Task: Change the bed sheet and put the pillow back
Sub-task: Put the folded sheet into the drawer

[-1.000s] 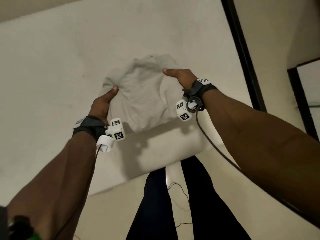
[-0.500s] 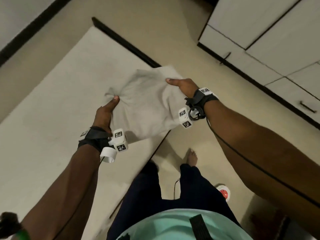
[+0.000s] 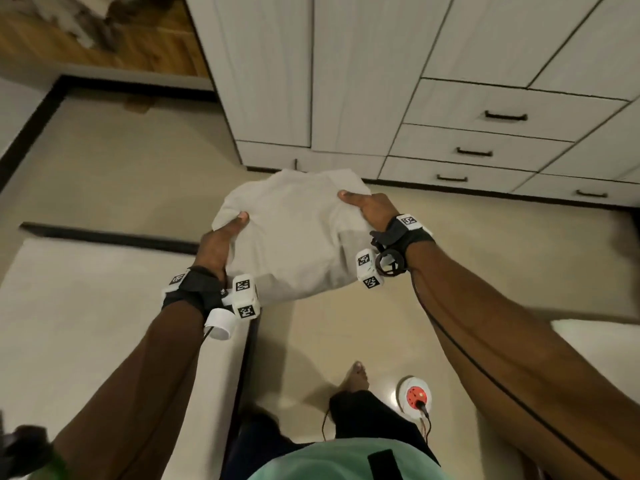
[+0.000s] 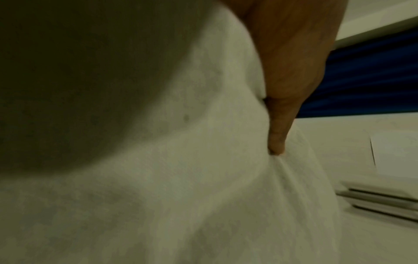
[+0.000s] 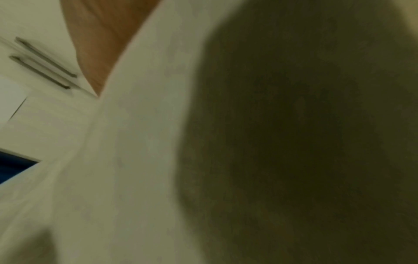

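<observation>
Swung away from the mattress since a second ago and now facing the wardrobe drawers [image 3: 485, 133], with the same two-handed hold kept on the folded bed sheet [image 3: 294, 237].

Head view: left hand [image 3: 216, 245] and right hand [image 3: 369, 211] clamping the pale bundle from either side, thumbs on top, remaining fingers hidden beneath the cloth. Sheet carried in the air above the tan floor [image 3: 121, 174], just past the corner of the bare mattress [image 3: 86, 323]. No pillow in sight. Red-centred extension socket [image 3: 415, 396] lying on the floor beside a bare foot.

Left wrist view: thumb [image 4: 278, 135] pressed into the bed sheet [image 4: 181, 178], puckering the fabric; other fingers out of view.

Right wrist view: blurred cloth [image 5: 135, 160] filling most of the picture, a slice of palm [image 5: 99, 35] at the top, fingers not visible.

Likely step: carrying the sheet off or to be opened. Best done with both thumbs kept firm so no fold slips loose, bundle held level, and feet kept clear of the socket cord.
</observation>
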Available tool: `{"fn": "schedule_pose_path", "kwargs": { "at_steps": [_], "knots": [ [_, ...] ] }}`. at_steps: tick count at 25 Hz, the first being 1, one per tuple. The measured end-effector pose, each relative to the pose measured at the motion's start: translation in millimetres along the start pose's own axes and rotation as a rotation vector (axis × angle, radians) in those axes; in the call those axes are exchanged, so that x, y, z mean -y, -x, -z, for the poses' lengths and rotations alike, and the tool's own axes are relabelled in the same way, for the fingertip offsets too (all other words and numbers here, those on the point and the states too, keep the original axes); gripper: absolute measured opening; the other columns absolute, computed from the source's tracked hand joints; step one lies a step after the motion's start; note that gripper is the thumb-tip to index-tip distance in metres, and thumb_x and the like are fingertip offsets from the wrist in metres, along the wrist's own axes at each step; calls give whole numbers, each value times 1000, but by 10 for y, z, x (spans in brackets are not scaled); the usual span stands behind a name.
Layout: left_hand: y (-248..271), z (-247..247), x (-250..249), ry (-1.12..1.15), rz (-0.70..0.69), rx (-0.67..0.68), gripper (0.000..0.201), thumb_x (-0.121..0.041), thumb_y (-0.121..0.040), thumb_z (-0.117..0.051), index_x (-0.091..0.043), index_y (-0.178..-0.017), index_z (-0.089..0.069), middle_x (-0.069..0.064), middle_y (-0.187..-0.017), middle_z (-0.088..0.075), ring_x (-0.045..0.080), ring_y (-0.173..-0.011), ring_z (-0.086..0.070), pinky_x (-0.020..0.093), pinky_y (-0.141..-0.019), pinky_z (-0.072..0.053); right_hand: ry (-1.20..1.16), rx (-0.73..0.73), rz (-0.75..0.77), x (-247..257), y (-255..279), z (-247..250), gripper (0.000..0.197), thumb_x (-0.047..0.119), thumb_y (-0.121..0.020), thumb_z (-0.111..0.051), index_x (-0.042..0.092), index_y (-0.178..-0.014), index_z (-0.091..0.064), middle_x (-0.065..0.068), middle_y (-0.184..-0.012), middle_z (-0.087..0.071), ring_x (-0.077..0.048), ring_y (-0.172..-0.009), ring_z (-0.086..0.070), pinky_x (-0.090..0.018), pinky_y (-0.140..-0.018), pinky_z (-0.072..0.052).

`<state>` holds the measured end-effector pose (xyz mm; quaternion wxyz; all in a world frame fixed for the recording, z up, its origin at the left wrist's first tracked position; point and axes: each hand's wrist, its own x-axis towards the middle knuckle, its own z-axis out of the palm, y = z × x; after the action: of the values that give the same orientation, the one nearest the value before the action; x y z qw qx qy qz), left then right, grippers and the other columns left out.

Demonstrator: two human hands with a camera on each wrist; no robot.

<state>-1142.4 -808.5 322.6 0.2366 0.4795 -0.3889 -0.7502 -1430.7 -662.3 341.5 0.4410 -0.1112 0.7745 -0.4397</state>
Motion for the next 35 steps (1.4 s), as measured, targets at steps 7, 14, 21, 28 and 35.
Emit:
{"fn": "schedule_pose_path", "kwargs": {
  "at_steps": [7,14,21,28,35],
  "knots": [
    [-464,-2231,241,-95,74,174,69,-44,-61,-94,-12,-118,-74,12,-116,-73,33,-107,-71,54,-102,-50,-144,-141,-3,-95,-305,2170,73,62,-50,-89,7,-96,-76,-9,-89,-77,-33,-86,-74,-53,-88,-57],
    [-1222,-3924,441,-135,109,302,51,-33,-74,-87,-11,-118,-73,13,-116,-73,35,-107,-70,55,-102,-50,-277,-281,-68,-177,-784,3564,54,50,-68,-85,7,-99,-74,-7,-86,-77,-29,-81,-75,-47,-83,-60],
    [-2211,-5253,554,-202,199,342,46,-32,-79,-83,-11,-118,-72,14,-114,-74,36,-104,-71,56,-100,-50,-266,-384,-199,-86,-1828,4565,89,81,-49,-77,9,-103,-74,-14,-94,-76,-42,-89,-71,-58,-87,-56],
    [-3034,-5869,666,-99,307,383,45,-29,-92,-71,-11,-132,-63,15,-129,-66,37,-119,-64,55,-104,-46,-236,-406,-293,-7,-2852,5136,89,88,-62,-59,12,-107,-70,-8,-95,-70,-29,-87,-62,-41,-87,-49],
    [-3526,-6212,996,-68,325,268,43,-35,-96,-61,-17,-135,-60,13,-125,-69,36,-110,-69,45,-80,-60,-211,-297,-351,-287,-4188,5440,95,92,-57,-59,19,-117,-69,-3,-112,-68,-29,-101,-61,-35,-73,-49]
  ]
}}
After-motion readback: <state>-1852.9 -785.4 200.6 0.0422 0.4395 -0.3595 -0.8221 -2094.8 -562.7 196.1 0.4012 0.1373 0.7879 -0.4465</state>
